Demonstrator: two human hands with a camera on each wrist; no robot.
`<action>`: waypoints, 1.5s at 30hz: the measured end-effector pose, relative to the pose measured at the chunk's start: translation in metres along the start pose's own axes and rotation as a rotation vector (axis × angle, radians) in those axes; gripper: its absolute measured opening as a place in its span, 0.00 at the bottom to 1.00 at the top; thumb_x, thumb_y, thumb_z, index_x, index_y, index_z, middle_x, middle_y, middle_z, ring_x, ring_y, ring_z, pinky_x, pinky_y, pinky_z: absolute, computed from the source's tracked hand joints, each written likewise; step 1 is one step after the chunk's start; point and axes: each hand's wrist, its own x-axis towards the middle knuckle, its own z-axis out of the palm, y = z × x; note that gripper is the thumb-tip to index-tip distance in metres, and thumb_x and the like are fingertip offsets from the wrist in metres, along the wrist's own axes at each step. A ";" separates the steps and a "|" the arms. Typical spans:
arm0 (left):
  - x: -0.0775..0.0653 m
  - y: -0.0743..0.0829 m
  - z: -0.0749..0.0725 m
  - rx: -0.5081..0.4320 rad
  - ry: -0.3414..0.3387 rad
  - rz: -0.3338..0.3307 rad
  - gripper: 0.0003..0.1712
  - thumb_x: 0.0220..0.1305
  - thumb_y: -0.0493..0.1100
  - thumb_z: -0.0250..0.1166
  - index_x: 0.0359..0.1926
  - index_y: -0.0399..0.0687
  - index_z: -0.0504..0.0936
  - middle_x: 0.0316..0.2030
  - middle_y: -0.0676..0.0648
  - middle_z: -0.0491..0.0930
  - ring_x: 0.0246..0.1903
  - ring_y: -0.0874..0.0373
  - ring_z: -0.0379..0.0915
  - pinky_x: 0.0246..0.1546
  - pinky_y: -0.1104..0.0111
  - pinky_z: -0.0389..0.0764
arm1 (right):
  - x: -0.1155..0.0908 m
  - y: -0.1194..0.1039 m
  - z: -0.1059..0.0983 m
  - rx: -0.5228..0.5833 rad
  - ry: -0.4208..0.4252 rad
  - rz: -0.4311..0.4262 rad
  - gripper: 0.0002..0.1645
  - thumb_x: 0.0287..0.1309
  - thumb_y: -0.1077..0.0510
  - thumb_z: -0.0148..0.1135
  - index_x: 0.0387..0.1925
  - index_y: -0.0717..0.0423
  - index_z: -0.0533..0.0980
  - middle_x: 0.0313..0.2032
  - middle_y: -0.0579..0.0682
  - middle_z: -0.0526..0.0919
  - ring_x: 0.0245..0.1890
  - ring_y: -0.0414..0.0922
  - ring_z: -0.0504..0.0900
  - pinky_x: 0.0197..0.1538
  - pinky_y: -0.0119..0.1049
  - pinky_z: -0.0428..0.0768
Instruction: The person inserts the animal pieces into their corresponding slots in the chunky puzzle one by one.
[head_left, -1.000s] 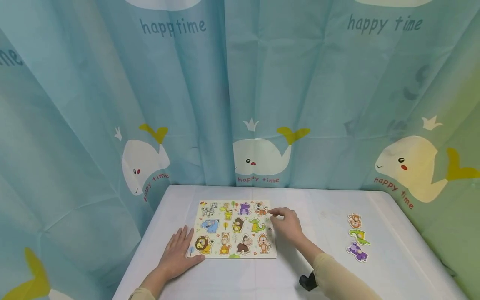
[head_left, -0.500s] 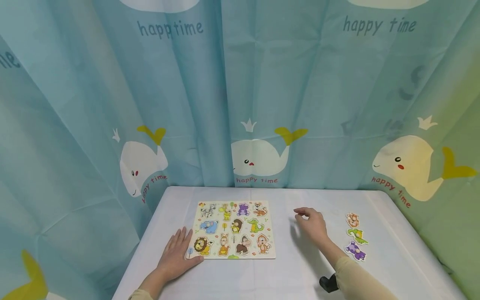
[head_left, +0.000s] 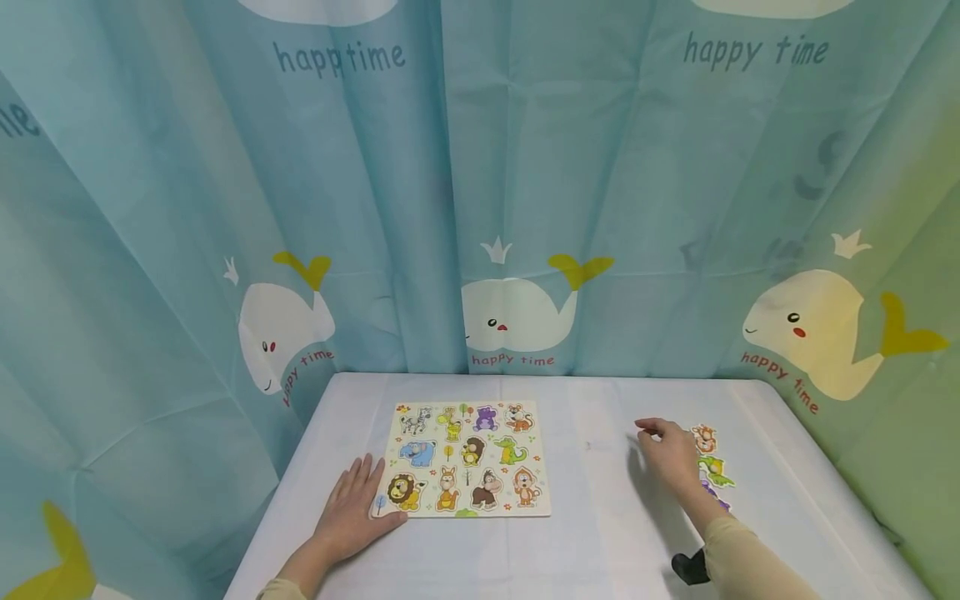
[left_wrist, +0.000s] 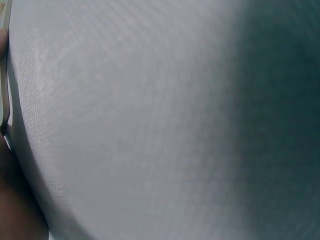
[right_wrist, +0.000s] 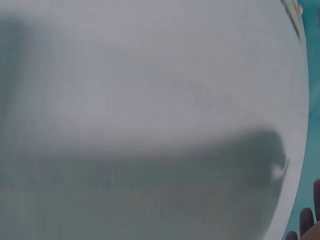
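Note:
A cream puzzle board [head_left: 459, 512] with several animal figures, among them a zebra, an elephant, a lion and a tiger, lies flat on the white table. My left hand [head_left: 348, 517] rests on the table with spread fingers at the board's left edge, the thumb touching its lower-left corner. To the right, my right hand [head_left: 670, 457] hovers over the table with loosely bent fingers and nothing visible in them. It partly covers three loose animal pieces: an orange one [head_left: 704, 438], a green crocodile [head_left: 717, 472] and a purple one [head_left: 723, 505], mostly hidden.
A black strap-like part [head_left: 690, 568] hangs at the right wrist. Behind the table [head_left: 585, 517] hangs a blue curtain [head_left: 420, 208] printed with whales. In the right wrist view, a corner of the board [right_wrist: 294, 17] shows at the upper right.
My right hand has left the board's upper right, by the tiger figure, and moved right to the loose pieces, now covering part of them. The left hand has stayed in place.

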 end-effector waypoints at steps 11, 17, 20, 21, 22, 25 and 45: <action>0.001 -0.001 0.000 -0.007 -0.008 -0.012 0.64 0.58 0.72 0.66 0.80 0.37 0.53 0.79 0.33 0.45 0.78 0.35 0.33 0.77 0.42 0.37 | 0.012 0.034 -0.027 -0.116 0.053 0.123 0.20 0.69 0.61 0.49 0.54 0.65 0.81 0.50 0.68 0.80 0.52 0.68 0.70 0.51 0.67 0.63; 0.001 0.001 0.000 -0.003 -0.007 -0.013 0.63 0.58 0.72 0.66 0.80 0.37 0.53 0.79 0.33 0.45 0.78 0.35 0.33 0.77 0.42 0.37 | 0.017 0.054 -0.039 -0.131 0.054 0.177 0.21 0.70 0.59 0.48 0.56 0.67 0.79 0.49 0.69 0.78 0.50 0.69 0.68 0.50 0.68 0.62; 0.001 0.000 0.001 0.013 -0.008 -0.011 0.63 0.59 0.72 0.65 0.80 0.37 0.53 0.80 0.33 0.45 0.78 0.35 0.33 0.77 0.42 0.38 | 0.019 0.061 -0.044 -0.130 0.053 0.213 0.22 0.71 0.57 0.50 0.57 0.67 0.77 0.50 0.70 0.77 0.51 0.69 0.67 0.50 0.68 0.62; 0.001 -0.001 0.001 0.013 -0.008 -0.010 0.63 0.59 0.72 0.65 0.80 0.37 0.53 0.80 0.33 0.45 0.78 0.35 0.33 0.77 0.42 0.38 | 0.019 0.064 -0.045 -0.129 0.050 0.227 0.23 0.71 0.57 0.50 0.58 0.68 0.76 0.51 0.70 0.76 0.52 0.69 0.67 0.51 0.69 0.61; 0.002 -0.001 0.001 0.016 -0.007 -0.009 0.63 0.59 0.72 0.65 0.80 0.37 0.53 0.80 0.33 0.45 0.78 0.35 0.33 0.77 0.43 0.38 | 0.019 0.066 -0.046 -0.126 0.047 0.240 0.23 0.71 0.56 0.51 0.58 0.68 0.76 0.52 0.71 0.76 0.52 0.69 0.66 0.51 0.69 0.61; 0.002 -0.001 0.002 0.007 0.000 -0.005 0.63 0.59 0.72 0.66 0.79 0.36 0.53 0.79 0.33 0.45 0.78 0.35 0.34 0.77 0.43 0.38 | 0.018 0.070 -0.049 -0.111 0.025 0.273 0.24 0.70 0.55 0.51 0.59 0.68 0.74 0.54 0.71 0.73 0.55 0.70 0.64 0.53 0.70 0.59; 0.002 -0.006 0.009 -0.043 0.070 0.045 0.63 0.59 0.73 0.65 0.79 0.35 0.55 0.79 0.31 0.47 0.78 0.34 0.35 0.76 0.41 0.36 | 0.020 0.074 -0.055 -0.079 0.002 0.331 0.24 0.72 0.53 0.51 0.57 0.69 0.75 0.49 0.72 0.77 0.50 0.69 0.66 0.48 0.67 0.61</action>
